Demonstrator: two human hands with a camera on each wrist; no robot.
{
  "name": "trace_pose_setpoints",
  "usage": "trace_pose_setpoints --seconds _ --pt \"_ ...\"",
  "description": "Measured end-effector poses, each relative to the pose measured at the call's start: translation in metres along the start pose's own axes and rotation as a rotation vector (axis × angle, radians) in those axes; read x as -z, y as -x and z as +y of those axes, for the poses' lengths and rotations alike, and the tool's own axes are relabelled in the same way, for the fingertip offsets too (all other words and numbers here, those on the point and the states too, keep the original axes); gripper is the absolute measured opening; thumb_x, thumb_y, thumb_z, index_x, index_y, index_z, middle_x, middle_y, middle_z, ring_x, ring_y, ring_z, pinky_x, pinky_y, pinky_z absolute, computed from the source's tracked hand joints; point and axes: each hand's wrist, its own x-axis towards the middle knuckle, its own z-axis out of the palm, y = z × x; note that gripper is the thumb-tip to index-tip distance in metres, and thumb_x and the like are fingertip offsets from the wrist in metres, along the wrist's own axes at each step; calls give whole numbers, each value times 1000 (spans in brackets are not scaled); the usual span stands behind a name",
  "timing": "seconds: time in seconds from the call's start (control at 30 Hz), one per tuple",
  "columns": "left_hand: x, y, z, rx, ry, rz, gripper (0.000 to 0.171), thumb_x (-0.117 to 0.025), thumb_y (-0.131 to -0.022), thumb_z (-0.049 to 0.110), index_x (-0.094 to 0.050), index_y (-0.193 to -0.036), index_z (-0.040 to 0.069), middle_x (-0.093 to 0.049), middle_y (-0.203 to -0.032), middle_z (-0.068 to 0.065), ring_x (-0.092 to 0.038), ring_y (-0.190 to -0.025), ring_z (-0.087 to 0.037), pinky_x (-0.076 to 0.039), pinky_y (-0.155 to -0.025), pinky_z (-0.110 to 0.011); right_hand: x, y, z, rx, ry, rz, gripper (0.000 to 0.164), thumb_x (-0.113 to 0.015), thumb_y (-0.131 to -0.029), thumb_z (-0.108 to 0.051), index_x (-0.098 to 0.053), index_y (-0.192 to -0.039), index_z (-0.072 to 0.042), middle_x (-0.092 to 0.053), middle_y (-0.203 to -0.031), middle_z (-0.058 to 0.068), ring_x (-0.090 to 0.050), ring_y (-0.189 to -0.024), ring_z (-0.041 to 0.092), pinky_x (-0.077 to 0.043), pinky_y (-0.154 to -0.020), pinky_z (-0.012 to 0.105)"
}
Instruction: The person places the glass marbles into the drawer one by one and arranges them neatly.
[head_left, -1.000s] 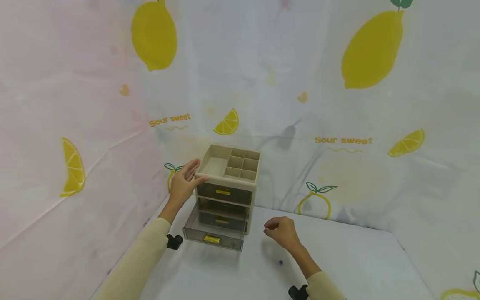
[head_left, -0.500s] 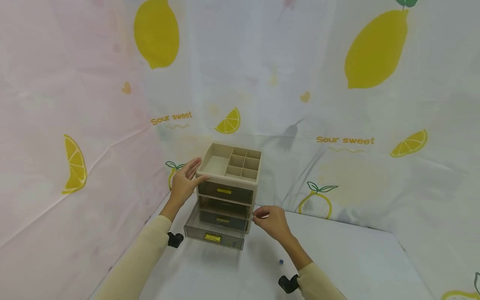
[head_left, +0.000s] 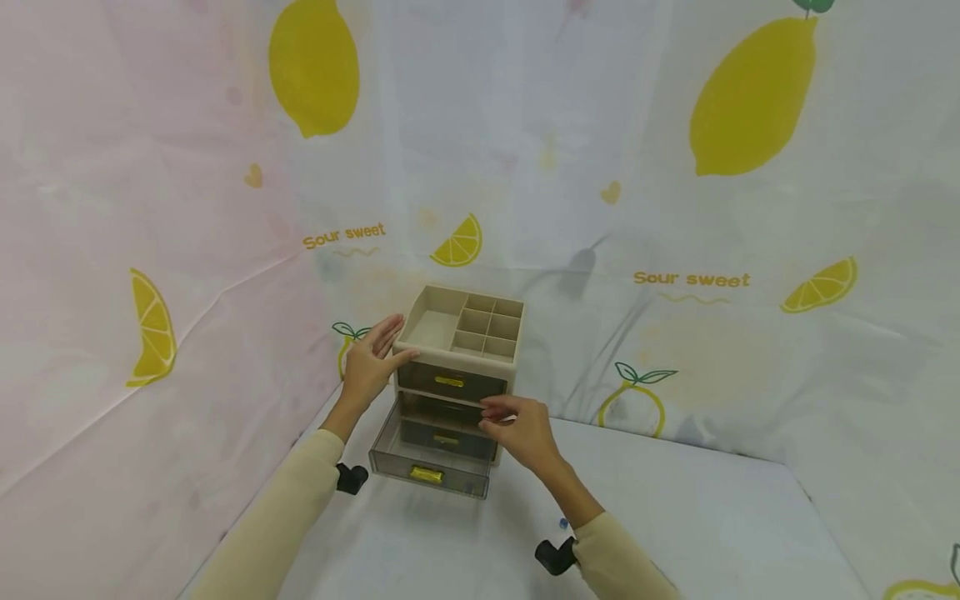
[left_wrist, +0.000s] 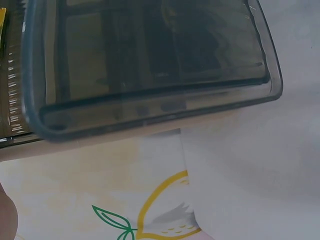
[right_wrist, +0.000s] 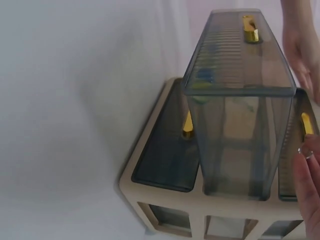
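Observation:
A beige desktop organizer (head_left: 457,358) with smoky clear drawers and gold handles stands on the white table. Its middle drawer (head_left: 431,473) is pulled out, while the drawers above and below it are closed. My left hand (head_left: 367,367) rests on the organizer's upper left corner, thumb on the front edge and straight fingers along the side. In front of the organizer's right side, above the pulled-out drawer, my right hand (head_left: 521,429) pinches a small clear bead (right_wrist: 305,151) between thumb and fingertips. Blue and green bits (right_wrist: 204,75) show through the drawer in the right wrist view.
A small blue bead (head_left: 563,523) lies on the table (head_left: 675,508) near my right forearm. The organizer's top has an open tray (head_left: 435,329) and several small compartments. Behind stands a wall covering (head_left: 525,167) printed with lemons.
My right hand has moved left and away from me, from over the table to the organizer's front right side. My left hand and the pulled-out drawer have stayed in place.

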Motion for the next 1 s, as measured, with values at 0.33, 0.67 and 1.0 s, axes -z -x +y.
trace_pose_setpoints --seconds 0.33,0.67,1.0 --pt "0 0 0 7 3 2 70 -79 -81 1 -45 -142 -5 -46 -144 -20 -44 -134 -30 -39 -110 -32 -17 -2 -2 -18 -36 -60 17 -75 -80 1 -74 -97 0 -73 -87 11 -71 -75 16 -61 -67 23" --pt "-1 1 2 13 10 4 70 -78 -81 0 -43 -142 -9 -45 -145 -23 -42 -135 -31 -37 -111 -32 -39 0 -2 2 -65 -132 18 -74 -81 4 -72 -98 7 -73 -88 15 -71 -76 17 -60 -66 21" --pt "0 -4 -23 -1 10 20 72 -80 -80 5 -46 -143 -1 -46 -146 -17 -43 -135 -27 -38 -109 -24 -67 -2 -7 -7 -5 -183 17 -76 -81 0 -75 -98 -1 -74 -85 4 -68 -74 5 -58 -66 17"
